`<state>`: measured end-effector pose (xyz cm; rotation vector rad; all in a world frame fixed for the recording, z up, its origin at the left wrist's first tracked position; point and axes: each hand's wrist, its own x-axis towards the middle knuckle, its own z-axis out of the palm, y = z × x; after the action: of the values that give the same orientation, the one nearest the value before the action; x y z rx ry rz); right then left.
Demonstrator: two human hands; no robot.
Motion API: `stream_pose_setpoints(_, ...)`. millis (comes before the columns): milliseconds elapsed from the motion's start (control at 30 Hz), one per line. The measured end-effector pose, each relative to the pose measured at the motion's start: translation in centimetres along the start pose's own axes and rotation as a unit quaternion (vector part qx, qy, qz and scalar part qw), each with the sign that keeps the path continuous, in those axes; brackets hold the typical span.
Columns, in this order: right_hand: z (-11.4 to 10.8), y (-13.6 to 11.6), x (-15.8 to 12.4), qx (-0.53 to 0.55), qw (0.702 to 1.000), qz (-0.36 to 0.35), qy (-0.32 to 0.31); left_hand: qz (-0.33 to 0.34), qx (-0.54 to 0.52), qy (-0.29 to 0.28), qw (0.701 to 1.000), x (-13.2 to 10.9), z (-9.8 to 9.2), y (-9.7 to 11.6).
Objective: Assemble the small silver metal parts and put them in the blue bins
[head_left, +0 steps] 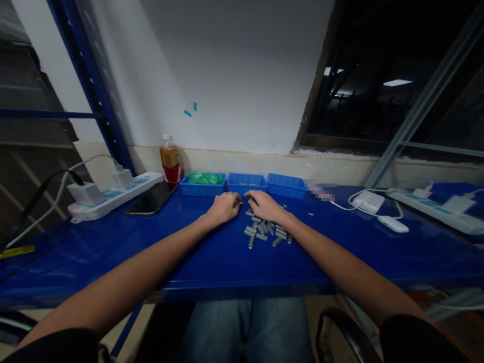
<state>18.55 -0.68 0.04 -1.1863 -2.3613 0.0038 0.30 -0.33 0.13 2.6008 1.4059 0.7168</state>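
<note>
My left hand rests low over the blue table, its fingers curled inward in front of the middle blue bin. Facing it, my right hand also has bent fingers, its fingertips close to those of the left. Whatever lies between the fingers of either hand is too small to make out. Just below and partly under my right hand and wrist is a loose pile of short silvery metal cylinders. The left blue bin holds green plastic material. A right blue bin stands beside the middle one.
On the left are a drink bottle, a black phone and a power strip with plugs. To the right lie white cables with a white adapter and another power strip. A wall stands behind the blue table.
</note>
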Motion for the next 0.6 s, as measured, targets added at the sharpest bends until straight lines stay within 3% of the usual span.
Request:
stream_pose_setpoints(167,-2.0,-0.9,-0.5,-0.022,0.996,-0.082,0.036,0.013,-0.241,0.055,0.969,0.3,-0.1,-0.1)
stream_pose_setpoints(300,-3.5,-1.4,-0.2,-0.055,0.994,-0.078,0.053,-0.004,-0.341,0.071,0.937,0.5,-0.3,0.4)
stream_pose_setpoints(433,-4.2,-0.3,1.2,-0.113,0.987,0.01,0.118,-0.002,-0.239,0.055,0.969,0.3,-0.4,1.0)
stream_pose_setpoints(500,-4.3,0.5,1.6,-0.137,0.978,0.058,0.144,0.052,-0.136,0.007,0.989,0.0,-0.4,1.2)
stream_pose_setpoints(600,-4.3,1.2,1.2,-0.143,0.979,0.069,0.124,0.123,-0.047,-0.063,0.989,-0.4,-0.7,1.3)
